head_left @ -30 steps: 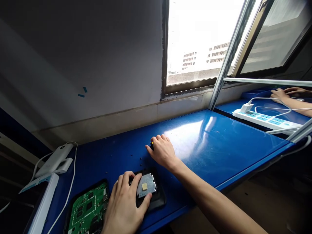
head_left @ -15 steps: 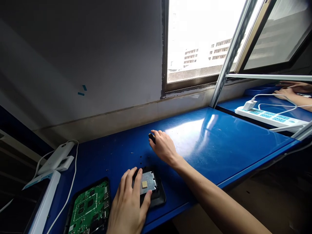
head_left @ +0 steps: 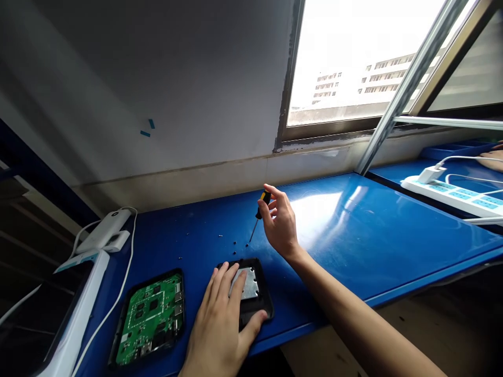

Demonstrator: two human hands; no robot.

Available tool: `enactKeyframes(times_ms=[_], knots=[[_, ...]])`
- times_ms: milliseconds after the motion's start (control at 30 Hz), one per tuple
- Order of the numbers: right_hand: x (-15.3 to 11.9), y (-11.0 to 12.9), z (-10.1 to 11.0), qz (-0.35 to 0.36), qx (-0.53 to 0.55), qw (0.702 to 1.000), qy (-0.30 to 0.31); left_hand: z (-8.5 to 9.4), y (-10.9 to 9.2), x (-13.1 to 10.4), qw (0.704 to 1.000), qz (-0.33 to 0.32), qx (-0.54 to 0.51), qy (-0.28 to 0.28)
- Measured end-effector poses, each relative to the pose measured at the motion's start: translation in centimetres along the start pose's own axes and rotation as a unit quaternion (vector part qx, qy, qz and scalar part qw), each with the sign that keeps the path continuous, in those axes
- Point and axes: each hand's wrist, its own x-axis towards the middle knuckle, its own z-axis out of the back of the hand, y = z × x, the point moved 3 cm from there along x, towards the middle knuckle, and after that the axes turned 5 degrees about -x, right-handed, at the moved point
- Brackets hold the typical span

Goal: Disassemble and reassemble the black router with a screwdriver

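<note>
My right hand (head_left: 281, 222) is closed round the black and yellow handle of a screwdriver (head_left: 265, 199). The driver's thin shaft slants down to the left, and its tip is at a small dark screw (head_left: 247, 245) on the blue table; whether they touch I cannot tell. My left hand (head_left: 220, 314) lies with spread fingers over a black plastic cover (head_left: 264, 283), the thumb at its near right corner. A silver metal plate (head_left: 250, 287) in the cover is partly hidden by the fingers. Left of this hand lies a black casing holding a green circuit board (head_left: 151, 317).
Several tiny screws (head_left: 220, 235) are scattered on the blue table (head_left: 353, 251). A white device with a cable (head_left: 106, 230) stands at the left. Beyond a metal post (head_left: 408, 89) are a white power strip (head_left: 451, 195) and another person's hand (head_left: 493, 158).
My right hand has turned, bringing the screwdriver's shaft into view, pointing down at a screw. My left hand has shifted over the cover, hiding the small tan square on the plate. The view has swung left.
</note>
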Motion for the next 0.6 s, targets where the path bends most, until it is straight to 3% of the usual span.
enactKeyframes(times_ms=[267, 600], knots=[[0.0, 0.1, -0.2, -0.017, 0.020, 1.000, 0.013, 0.6, -0.9, 0.3, 0.999, 0.047, -0.017, -0.004], [-0.3, 0.4, -0.2, -0.120, 0.179, 0.975, 0.057, 1.2, -1.3, 0.1, 0.996, 0.070, -0.030, -0.040]])
